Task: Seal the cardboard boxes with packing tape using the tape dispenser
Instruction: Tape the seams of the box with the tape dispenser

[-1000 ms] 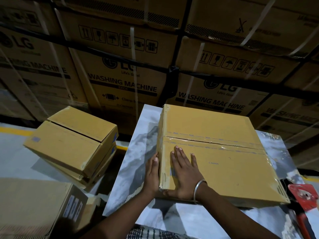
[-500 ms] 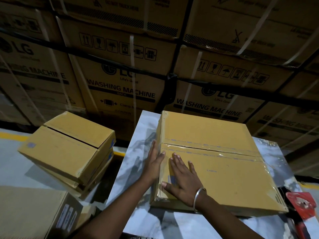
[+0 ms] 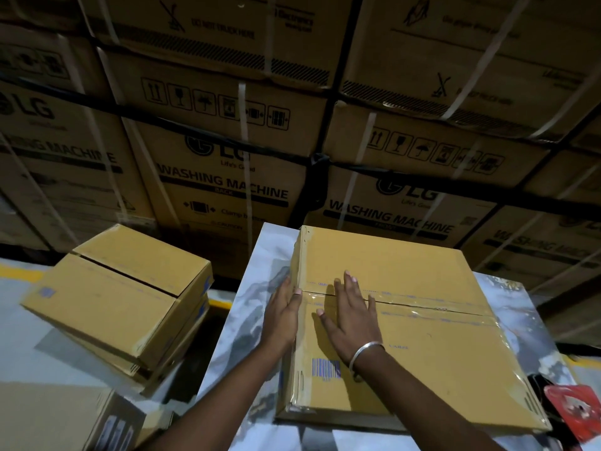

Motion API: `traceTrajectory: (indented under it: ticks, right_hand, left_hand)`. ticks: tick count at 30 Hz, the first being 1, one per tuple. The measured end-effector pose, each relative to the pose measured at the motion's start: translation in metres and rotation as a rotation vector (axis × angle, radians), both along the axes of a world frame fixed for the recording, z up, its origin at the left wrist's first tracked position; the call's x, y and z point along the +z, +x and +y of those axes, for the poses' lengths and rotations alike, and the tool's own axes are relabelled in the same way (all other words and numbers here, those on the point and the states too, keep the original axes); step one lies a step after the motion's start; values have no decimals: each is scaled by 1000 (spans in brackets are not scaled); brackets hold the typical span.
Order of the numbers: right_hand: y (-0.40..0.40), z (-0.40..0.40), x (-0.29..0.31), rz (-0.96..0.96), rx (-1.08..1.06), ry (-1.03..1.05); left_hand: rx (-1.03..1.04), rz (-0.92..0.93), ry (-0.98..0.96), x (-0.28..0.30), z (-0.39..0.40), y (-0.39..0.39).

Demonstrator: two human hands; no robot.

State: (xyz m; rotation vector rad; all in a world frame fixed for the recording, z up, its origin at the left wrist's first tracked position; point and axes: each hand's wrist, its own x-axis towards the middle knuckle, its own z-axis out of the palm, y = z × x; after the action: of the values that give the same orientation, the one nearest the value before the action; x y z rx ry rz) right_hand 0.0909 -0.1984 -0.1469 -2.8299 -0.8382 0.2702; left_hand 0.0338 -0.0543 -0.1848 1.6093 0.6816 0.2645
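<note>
box on worktop, tape along top seam | right hand flat on tape, fingers straight | left hand flat against box's left side | dispenser at near right

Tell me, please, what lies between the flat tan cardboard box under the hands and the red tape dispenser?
In the head view, only bare marbled tabletop separates the flat tan cardboard box from the red tape dispenser.

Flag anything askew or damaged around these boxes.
The stack of boxes on the left sits crooked: the top box is twisted off the one beneath, and its seam gapes, untaped. The box on the table shows wrinkled tape along its seam.
</note>
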Motion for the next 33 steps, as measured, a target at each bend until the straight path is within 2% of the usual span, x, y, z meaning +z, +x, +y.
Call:
traceTrajectory:
  ticks: [7, 12, 16, 19, 25, 29, 33]
  right_hand:
    - [34, 7, -3, 17, -51, -133]
    - [35, 6, -12, 31, -62, -112]
    - [35, 6, -13, 21, -62, -119]
    - [35, 6, -15, 19, -61, -118]
    - [35, 6, -15, 24, -62, -111]
    - [36, 5, -14, 33, -60, -104]
    - [36, 5, -15, 36, -58, -110]
  left_hand:
    - [-123, 56, 132, 11, 12, 46]
    - [-82, 102, 271, 5, 12, 48]
    - [-24, 220, 409, 16, 18, 62]
    - [-62, 185, 447, 28, 22, 83]
    - [-154, 215, 223, 22, 37, 129]
    - [-133, 201, 228, 15, 31, 133]
    - [-46, 130, 2, 12, 30, 139]
